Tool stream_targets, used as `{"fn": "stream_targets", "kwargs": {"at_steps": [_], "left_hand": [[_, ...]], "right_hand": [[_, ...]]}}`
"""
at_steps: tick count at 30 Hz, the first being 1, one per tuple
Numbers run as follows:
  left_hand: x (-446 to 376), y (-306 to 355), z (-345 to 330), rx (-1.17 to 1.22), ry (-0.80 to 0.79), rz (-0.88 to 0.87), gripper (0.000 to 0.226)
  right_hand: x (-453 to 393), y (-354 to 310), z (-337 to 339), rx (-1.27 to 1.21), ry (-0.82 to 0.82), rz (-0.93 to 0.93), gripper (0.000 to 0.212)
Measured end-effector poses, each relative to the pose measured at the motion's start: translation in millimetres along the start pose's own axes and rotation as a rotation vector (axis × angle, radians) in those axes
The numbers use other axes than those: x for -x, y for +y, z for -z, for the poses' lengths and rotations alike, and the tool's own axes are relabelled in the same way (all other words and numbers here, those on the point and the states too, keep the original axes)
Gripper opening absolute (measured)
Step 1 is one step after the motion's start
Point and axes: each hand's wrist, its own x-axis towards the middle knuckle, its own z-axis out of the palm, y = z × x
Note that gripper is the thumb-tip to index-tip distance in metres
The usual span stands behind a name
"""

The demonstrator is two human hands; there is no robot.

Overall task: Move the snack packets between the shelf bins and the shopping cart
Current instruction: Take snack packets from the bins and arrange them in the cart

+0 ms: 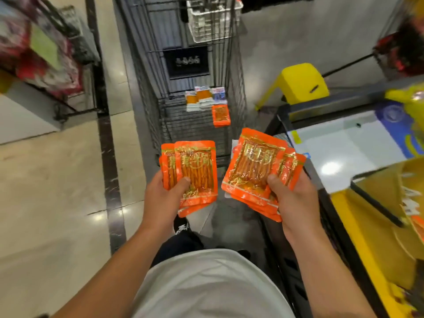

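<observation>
Here both hands carry fanned stacks of orange snack packets: left hand (160,191) clamped on one stack (191,173), thumb on top to stop sliding; right hand (291,193) gripping a thicker stack (254,166). Shopping cart (183,125) ahead already holds one orange packet (221,115); shelf bin (339,145) beside the right hand.

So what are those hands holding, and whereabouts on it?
Each grips a fan of orange snack packets by the lower ends: left hand one bunch, right hand another.
</observation>
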Motion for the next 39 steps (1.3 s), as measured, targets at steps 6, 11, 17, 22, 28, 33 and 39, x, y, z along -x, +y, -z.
{"fn": "stream_targets", "kwargs": {"at_steps": [6,11,17,22,28,33,39], "left_hand": [[-66,10,56,-0.003,0.001,0.038,0.021],[-119,26,76,-0.034,-0.056,0.070,0.022],[-173,37,67,-0.067,-0.098,0.131,0.018],[-214,40,30,-0.100,-0.084,0.167,0.020],[-275,50,-22,-0.026,-0.077,0.345,0.031],[-339,45,-50,-0.065,-0.136,0.380,0.028],[-424,-1,-73,-0.463,-0.149,0.233,0.017]], "right_hand": [[-28,-4,-82,0.063,0.000,-0.010,0.021],[-55,-7,-126,0.065,0.006,-0.057,0.026],[-95,-15,-149,0.081,-0.012,-0.105,0.027],[-153,-16,-158,0.096,-0.041,-0.156,0.024],[-236,-19,-168,0.157,-0.030,-0.182,0.015],[-288,-11,-172,0.181,-0.035,-0.208,0.017],[-333,30,-196,0.252,-0.044,-0.210,0.025]]}}
